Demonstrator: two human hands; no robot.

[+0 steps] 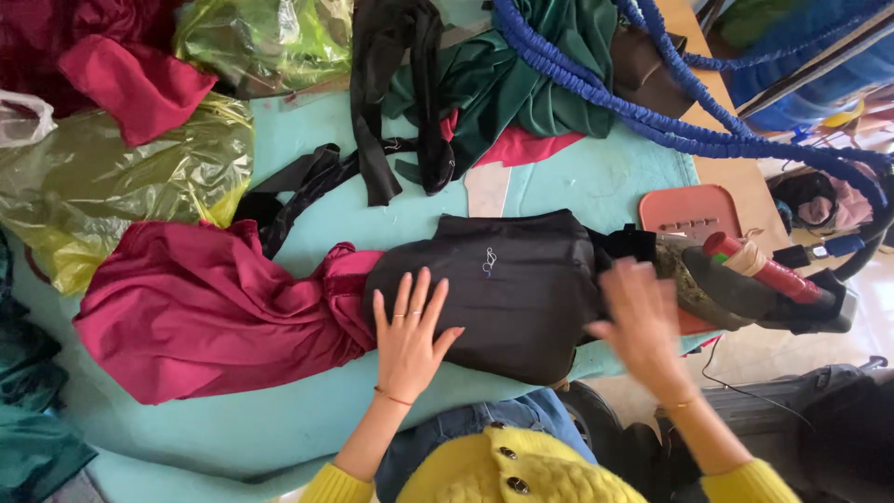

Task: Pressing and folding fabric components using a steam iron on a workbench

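1. Two hands were over the black garment on the turquoise table. Left hand lay flat on its near edge, fingers spread; looked like smoothing.
2. Right hand was motion-blurred at the garment's right end, fingers open, pinching nothing.
3. Magenta fabric touched the garment's left side; an iron sat right.
4. Farther back: green cloth, blue cord.
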